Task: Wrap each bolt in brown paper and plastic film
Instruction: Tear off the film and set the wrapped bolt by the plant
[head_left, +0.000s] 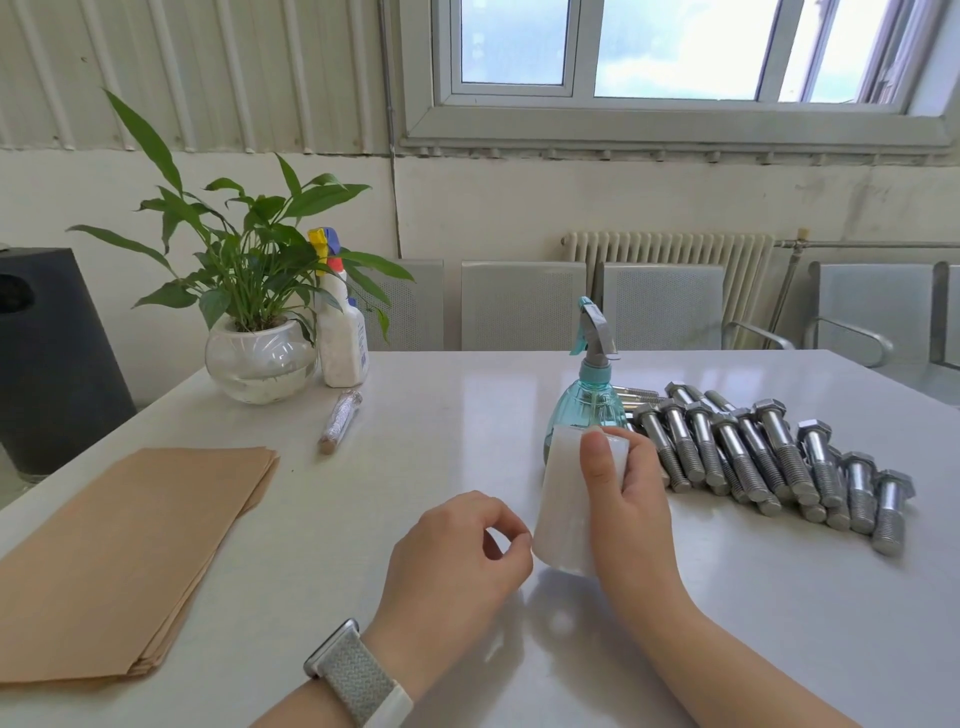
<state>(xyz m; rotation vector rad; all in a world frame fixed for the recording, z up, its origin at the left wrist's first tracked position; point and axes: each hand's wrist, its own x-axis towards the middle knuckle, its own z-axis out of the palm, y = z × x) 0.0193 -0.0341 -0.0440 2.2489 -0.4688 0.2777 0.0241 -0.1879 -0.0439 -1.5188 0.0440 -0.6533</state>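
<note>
My right hand (626, 499) grips a white roll of plastic film (563, 512), held tilted just above the table with the thumb across its top. At the roll's lower left edge, my left hand (457, 561) pinches with thumb and fingertips; the film end itself is too thin to make out. Several bare steel bolts (769, 457) lie in rows to the right. One wrapped bolt (340, 422) lies near the plant. A stack of brown paper sheets (119, 561) rests at the left.
A teal spray bottle (589, 400) stands right behind the roll. At the back left stand a potted plant in a glass bowl (260, 358) and a white spray bottle (343, 338). Metal chairs (524, 306) line the white table's (447, 452) far edge.
</note>
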